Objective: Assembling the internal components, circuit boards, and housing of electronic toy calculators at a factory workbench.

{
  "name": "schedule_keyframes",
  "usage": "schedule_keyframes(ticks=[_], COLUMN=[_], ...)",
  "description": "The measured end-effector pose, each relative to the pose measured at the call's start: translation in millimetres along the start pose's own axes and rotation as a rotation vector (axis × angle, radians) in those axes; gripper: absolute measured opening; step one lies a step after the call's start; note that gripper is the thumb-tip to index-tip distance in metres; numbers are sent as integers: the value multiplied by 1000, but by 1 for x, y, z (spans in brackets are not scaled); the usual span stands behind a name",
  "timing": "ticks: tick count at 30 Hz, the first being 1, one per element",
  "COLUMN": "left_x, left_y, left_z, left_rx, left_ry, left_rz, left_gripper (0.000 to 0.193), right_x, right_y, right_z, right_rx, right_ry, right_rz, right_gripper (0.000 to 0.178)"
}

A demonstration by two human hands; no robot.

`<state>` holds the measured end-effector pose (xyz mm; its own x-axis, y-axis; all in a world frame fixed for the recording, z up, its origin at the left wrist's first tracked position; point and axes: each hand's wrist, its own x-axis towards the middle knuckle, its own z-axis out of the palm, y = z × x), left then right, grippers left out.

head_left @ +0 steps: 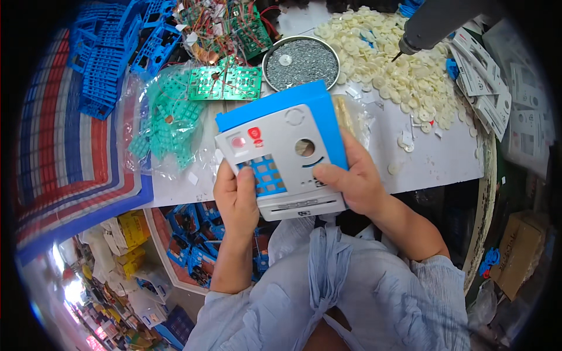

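Observation:
Both my hands hold a white-faced plastic front panel (pixel 293 169), set in a blue plastic frame (pixel 275 104), tilted above the table's near edge. A round hole, red markings and a blue grid of keypad openings show on its face. My left hand (pixel 236 196) is closed on the left edge, thumb beside the grid. The right hand (pixel 358 178) grips the opposite side, its thumb lying on the white face below the round hole. The fingers of both hands are partly hidden behind the panel.
Beyond the panel are green circuit boards (pixel 241 83), a round tin (pixel 265 63) of small metal screws and many cream discs (pixel 380 55). A power screwdriver (pixel 430 29) hangs at upper right, near white panels (pixel 489 105). Left lie green keypads (pixel 172 114) in plastic and stacked blue frames (pixel 104 70).

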<state>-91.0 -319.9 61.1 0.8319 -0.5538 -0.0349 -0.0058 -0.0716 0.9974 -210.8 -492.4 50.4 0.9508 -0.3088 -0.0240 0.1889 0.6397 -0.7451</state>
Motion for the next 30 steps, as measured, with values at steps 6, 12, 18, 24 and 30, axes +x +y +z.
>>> schedule_keyframes(ticks=[6,12,18,24,30], left_x=[23,34,44,52,53], left_y=[19,20,26,24,32], left_z=[-7,-1,1,-10,-3], left_rx=[-121,-117,-84,-30,-68], left_ry=[95,140,204,200,221], left_rz=[-155,-74,-64,-32,-38], left_gripper=[30,39,38,39,39], right_x=[-2,-3,4,12,12], right_y=[-6,-6,-6,-21,-29], right_z=[-1,0,0,-4,-13], right_rx=[-48,-17,-98,-200,-229], right_ry=[-29,-38,-65,-221,-271], right_rz=[51,53,83,165,309], right_gripper=[64,66,70,83,93])
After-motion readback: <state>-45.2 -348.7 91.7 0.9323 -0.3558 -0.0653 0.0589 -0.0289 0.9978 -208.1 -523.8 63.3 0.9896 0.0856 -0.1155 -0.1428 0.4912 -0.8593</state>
